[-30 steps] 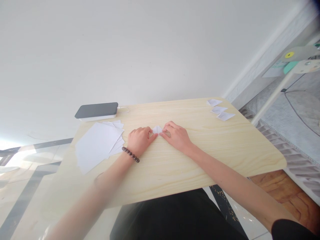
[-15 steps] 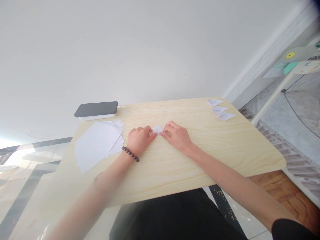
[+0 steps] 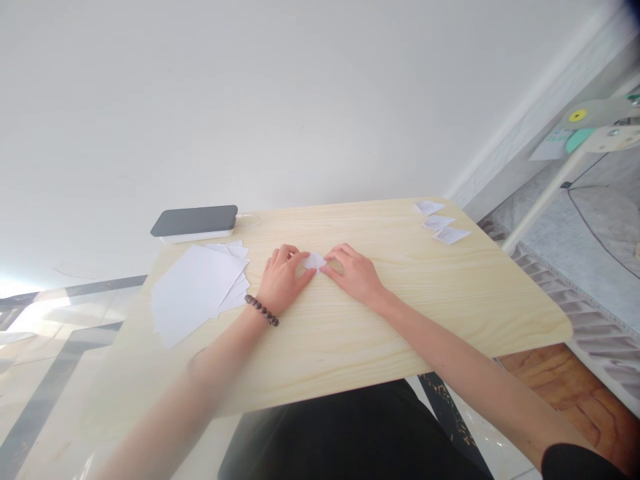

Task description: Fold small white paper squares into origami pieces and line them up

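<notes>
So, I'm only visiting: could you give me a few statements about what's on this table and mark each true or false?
1. The left hand and right hand both touch the small folded paper. True.
2. A bead bracelet is on the right wrist. False: the bead bracelet is on the left.
3. Three folded pieces lie near the table's far right corner. True.
4. The loose sheets lie right of both hands. False: the loose sheets lie to their left.
</notes>
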Demonstrator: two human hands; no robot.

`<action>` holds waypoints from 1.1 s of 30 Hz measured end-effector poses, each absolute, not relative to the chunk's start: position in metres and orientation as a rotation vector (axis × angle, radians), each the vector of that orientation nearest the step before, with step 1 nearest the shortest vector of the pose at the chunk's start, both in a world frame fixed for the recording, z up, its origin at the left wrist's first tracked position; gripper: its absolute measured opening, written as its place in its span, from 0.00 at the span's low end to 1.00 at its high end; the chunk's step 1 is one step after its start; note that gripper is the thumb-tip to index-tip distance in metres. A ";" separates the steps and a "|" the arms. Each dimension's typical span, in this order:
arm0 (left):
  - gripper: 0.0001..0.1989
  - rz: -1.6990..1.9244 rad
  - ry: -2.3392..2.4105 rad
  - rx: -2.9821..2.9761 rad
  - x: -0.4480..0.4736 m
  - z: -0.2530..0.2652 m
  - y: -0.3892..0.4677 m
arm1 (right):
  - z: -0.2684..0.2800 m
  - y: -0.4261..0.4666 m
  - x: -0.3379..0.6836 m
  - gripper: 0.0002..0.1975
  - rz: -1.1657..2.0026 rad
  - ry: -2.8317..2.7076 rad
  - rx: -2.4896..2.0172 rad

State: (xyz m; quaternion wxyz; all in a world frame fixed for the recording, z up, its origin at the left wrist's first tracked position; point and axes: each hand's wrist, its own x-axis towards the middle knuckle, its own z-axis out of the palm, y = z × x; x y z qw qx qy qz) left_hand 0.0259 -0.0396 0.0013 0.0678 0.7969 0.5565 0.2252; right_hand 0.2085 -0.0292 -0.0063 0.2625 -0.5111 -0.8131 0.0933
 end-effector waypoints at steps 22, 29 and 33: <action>0.13 0.918 1.448 1.958 0.030 0.015 -0.043 | 0.004 -0.031 0.208 0.12 0.391 -2.225 -1.164; 0.13 0.981 1.390 1.902 0.031 0.016 -0.044 | 0.000 -0.032 0.208 0.09 0.409 -2.111 -1.115; 0.10 1.066 1.350 1.995 0.032 0.017 -0.045 | 0.001 -0.033 0.206 0.08 0.297 -2.119 -1.059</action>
